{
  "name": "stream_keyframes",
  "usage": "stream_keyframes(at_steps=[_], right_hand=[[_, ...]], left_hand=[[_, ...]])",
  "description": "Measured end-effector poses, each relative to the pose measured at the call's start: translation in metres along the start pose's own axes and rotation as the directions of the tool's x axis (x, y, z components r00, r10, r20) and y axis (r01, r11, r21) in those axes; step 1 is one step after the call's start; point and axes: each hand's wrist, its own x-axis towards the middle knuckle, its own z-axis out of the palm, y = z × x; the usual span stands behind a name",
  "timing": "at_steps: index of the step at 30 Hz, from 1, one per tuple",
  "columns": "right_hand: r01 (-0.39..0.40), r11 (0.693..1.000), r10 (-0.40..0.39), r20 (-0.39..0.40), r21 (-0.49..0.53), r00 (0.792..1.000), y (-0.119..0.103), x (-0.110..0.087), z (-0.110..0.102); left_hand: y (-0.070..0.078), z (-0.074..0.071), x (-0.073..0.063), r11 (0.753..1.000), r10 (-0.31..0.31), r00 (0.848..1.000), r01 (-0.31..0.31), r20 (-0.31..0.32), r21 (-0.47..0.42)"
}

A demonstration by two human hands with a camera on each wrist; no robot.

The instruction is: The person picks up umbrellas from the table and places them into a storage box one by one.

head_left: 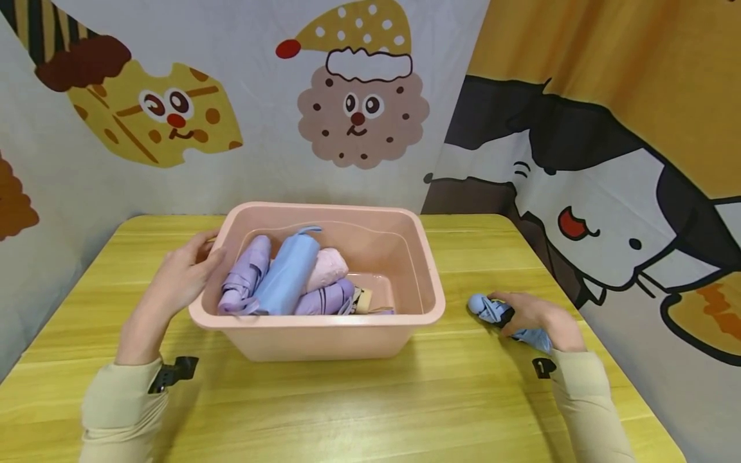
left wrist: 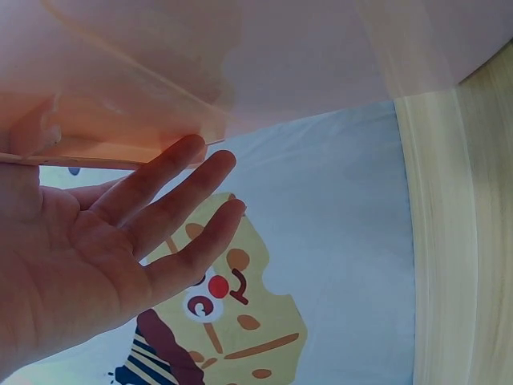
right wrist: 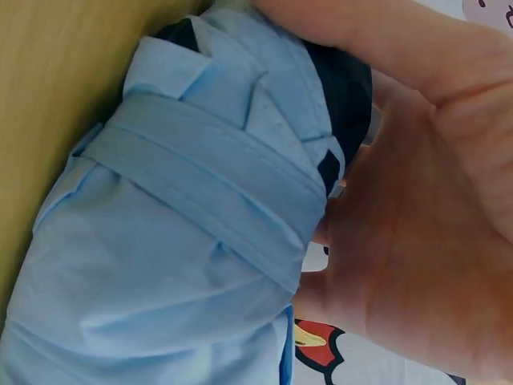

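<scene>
To the right of the pink plastic tub, a folded light-blue umbrella (head_left: pixel 492 308) with dark patches lies on the table. My right hand (head_left: pixel 523 313) grips it from above around its middle. Its wrapped fabric and strap (right wrist: pixel 208 184) fill much of the right wrist view, with the thumb across the top and some fingers hidden behind. My left hand (head_left: pixel 184 273) is at the left rim of the tub (head_left: pixel 317 344). In the left wrist view, its fingers (left wrist: pixel 172 220) spread nearly straight, tips right at the tub's wall; the thumb is mostly hidden there.
Inside the tub, a purple folded umbrella (head_left: pixel 247 273), a blue cylindrical pouch (head_left: pixel 289 270), a pale pink bundle (head_left: pixel 328 269) and another purple roll (head_left: pixel 325 299) lie together on the left. A small yellowish item (head_left: pixel 363 300) is beside them. Printed curtains (head_left: pixel 260 180) hang behind the wooden table (head_left: pixel 324 411).
</scene>
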Motion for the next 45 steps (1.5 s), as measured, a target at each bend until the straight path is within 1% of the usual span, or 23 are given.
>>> stream_keyframes(at_steps=[3, 6, 11, 16, 23, 30, 32, 36, 39, 42, 45], right_hand=[[0.004, 1.000, -0.004, -0.008, 0.025, 1.000, 0.002, -0.002, 0.001], [0.025, 0.999, -0.024, -0.023, 0.032, 0.999, 0.005, -0.003, 0.002], [0.052, 0.998, -0.051, -0.058, 0.018, 0.997, 0.008, -0.004, 0.003], [0.071, 0.997, -0.072, -0.107, -0.006, 0.992, 0.006, -0.001, 0.003], [0.050, 0.999, -0.053, -0.155, -0.023, 0.986, -0.004, 0.003, 0.003], [0.034, 0.996, -0.051, -0.216, -0.083, 0.975, -0.010, 0.008, 0.001], [0.038, 0.994, -0.062, -0.236, -0.102, 0.970, -0.012, 0.008, 0.000], [0.042, 0.991, -0.078, -0.289, -0.129, 0.954, -0.016, 0.009, -0.002], [0.062, 0.987, -0.110, -0.341, -0.150, 0.934, -0.017, 0.010, -0.002], [0.102, 0.978, -0.168, -0.391, -0.183, 0.905, -0.018, 0.011, -0.003], [0.137, 0.964, -0.227, -0.440, -0.226, 0.869, -0.019, 0.013, -0.004]], left_hand=[[0.000, 0.001, 0.002, 1.000, 0.001, 1.000, -0.001, -0.006, 0.008], [0.000, 0.002, 0.003, 1.000, 0.005, 1.000, -0.005, -0.008, 0.006], [-0.001, 0.002, 0.003, 1.000, 0.006, 1.000, -0.006, -0.008, -0.003], [-0.001, 0.002, 0.003, 1.000, -0.001, 1.000, 0.001, -0.007, 0.001], [0.000, 0.002, 0.002, 1.000, -0.010, 1.000, 0.010, 0.003, -0.007], [-0.001, 0.001, 0.000, 1.000, -0.007, 1.000, 0.007, -0.002, -0.016], [-0.001, 0.001, 0.000, 1.000, -0.004, 1.000, 0.004, -0.005, -0.013], [-0.001, 0.001, 0.000, 1.000, -0.001, 1.000, 0.001, -0.006, -0.007], [0.000, 0.000, 0.001, 1.000, -0.006, 1.000, 0.006, -0.001, -0.001], [0.000, -0.001, 0.001, 1.000, -0.008, 1.000, 0.008, 0.001, 0.004], [0.000, -0.001, 0.001, 1.000, -0.013, 1.000, 0.013, 0.003, 0.005]])
